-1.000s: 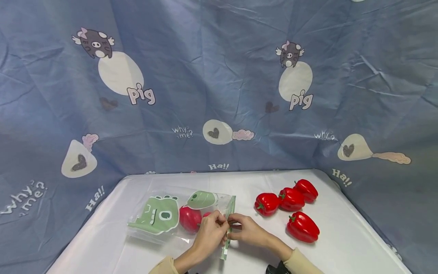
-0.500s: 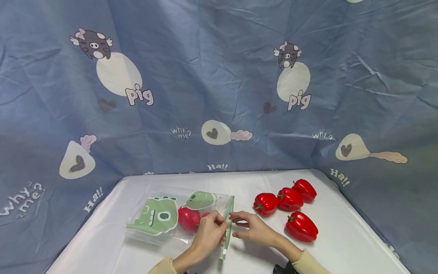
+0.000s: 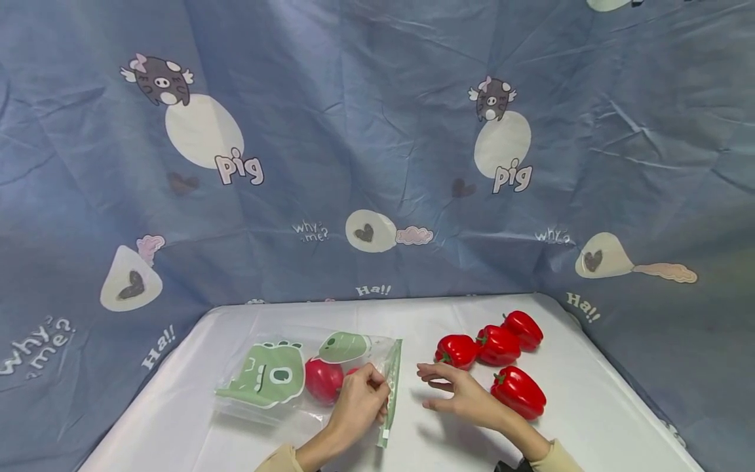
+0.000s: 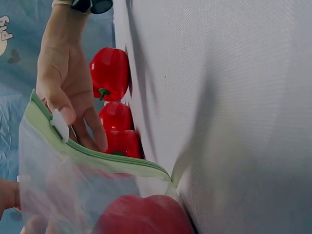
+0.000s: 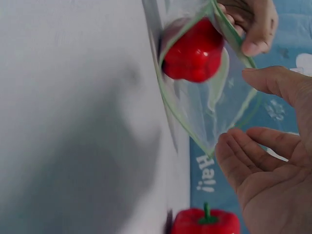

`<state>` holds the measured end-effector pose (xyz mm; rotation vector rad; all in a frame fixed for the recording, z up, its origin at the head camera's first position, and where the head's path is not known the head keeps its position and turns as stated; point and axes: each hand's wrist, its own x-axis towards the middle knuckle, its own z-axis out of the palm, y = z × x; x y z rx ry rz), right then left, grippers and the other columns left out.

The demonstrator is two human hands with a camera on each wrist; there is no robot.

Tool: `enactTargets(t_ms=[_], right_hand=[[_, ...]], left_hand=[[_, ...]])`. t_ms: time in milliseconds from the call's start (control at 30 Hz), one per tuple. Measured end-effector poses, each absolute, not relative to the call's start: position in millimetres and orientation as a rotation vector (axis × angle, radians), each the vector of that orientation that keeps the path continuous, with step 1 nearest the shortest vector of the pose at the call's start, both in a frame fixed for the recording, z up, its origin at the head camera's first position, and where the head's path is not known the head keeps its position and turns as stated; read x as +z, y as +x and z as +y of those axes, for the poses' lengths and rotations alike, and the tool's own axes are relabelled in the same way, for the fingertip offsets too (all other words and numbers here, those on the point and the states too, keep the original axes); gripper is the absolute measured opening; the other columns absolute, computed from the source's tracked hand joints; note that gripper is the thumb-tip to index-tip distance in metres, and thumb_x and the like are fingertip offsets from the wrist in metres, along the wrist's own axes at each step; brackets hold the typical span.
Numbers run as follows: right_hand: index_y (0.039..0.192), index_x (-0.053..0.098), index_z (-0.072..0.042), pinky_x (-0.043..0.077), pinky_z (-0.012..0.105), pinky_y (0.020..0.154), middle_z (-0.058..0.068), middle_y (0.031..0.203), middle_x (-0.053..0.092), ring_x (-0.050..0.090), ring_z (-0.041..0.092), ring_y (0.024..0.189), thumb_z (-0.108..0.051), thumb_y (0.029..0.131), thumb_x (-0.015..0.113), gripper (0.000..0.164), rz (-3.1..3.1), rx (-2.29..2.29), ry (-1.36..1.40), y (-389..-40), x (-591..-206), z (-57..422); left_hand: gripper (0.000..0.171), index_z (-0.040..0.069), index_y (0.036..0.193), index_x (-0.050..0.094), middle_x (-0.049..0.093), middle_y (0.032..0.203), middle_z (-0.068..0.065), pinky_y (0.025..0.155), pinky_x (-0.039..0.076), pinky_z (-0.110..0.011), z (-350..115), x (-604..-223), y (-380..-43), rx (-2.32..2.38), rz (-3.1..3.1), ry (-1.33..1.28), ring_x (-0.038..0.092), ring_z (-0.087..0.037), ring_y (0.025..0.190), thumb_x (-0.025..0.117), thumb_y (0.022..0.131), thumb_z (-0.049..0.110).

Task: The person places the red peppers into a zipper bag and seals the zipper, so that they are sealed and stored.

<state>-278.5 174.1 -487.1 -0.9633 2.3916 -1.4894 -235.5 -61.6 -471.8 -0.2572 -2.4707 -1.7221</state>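
A clear zip bag [image 3: 271, 373] with green cartoon prints lies on its side on the table, its green-edged mouth facing right. My left hand [image 3: 358, 396] pinches the bag's upper layer near that mouth. In the right wrist view the mouth gapes, with a red bell pepper [image 5: 195, 51] inside. A white slider [image 4: 60, 126] sits at one end of the zip, in the left wrist view. My right hand [image 3: 466, 394] is in the air right of the mouth, holding nothing, fingers spread and slightly bent. Nearest to it is a loose red bell pepper [image 3: 518, 392].
Three more red bell peppers stand in a row farther back on the right: the left one [image 3: 456, 350], the middle one [image 3: 498, 345] and the far one [image 3: 523, 330]. A white cloth covers the table [image 3: 596, 406]. Behind hangs a blue printed curtain [image 3: 377, 151].
My right hand has let go of the bag's green edge and moved right, toward the loose bell peppers. My left hand keeps its pinch on the bag, which stays in place.
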Motion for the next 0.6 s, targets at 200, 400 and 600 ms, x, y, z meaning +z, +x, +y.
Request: enactTargets(t_ms=[200, 400, 600], right_hand=[[0.136, 0.051, -0.016, 0.049, 0.039, 0.100, 0.014, 0.136, 0.056, 0.055, 0.036, 0.123, -0.017, 0.084, 0.074, 0.057, 2.445, -1.483, -0.907, -275, -481, 193], [0.136, 0.051, -0.015, 0.049, 0.044, 0.100, 0.008, 0.137, 0.057, 0.056, 0.032, 0.122, -0.019, 0.083, 0.074, 0.058, 2.483, -1.477, -0.853, -270, -475, 206], [0.136, 0.050, -0.006, 0.045, 0.047, 0.102, 0.013, 0.138, 0.054, 0.056, 0.028, 0.123, -0.019, 0.082, 0.075, 0.061, 2.489, -1.506, -0.866, -266, -473, 221]], left_hand=[[0.004, 0.003, 0.083, 0.058, 0.057, 0.054, 0.000, 0.037, 0.051, -0.030, -62, -472, -236, -1.716, -2.473, -0.253, 0.054, -0.007, 0.036, 0.059, 0.087, 0.003], [0.004, 0.003, 0.082, 0.059, 0.058, 0.054, 0.000, 0.036, 0.051, -0.029, -62, -471, -237, -1.699, -2.475, -0.245, 0.054, -0.007, 0.036, 0.059, 0.086, 0.004], [0.003, 0.002, 0.083, 0.059, 0.058, 0.056, -0.001, 0.037, 0.051, -0.029, -62, -471, -236, -1.710, -2.479, -0.250, 0.055, -0.008, 0.037, 0.059, 0.086, 0.004]])
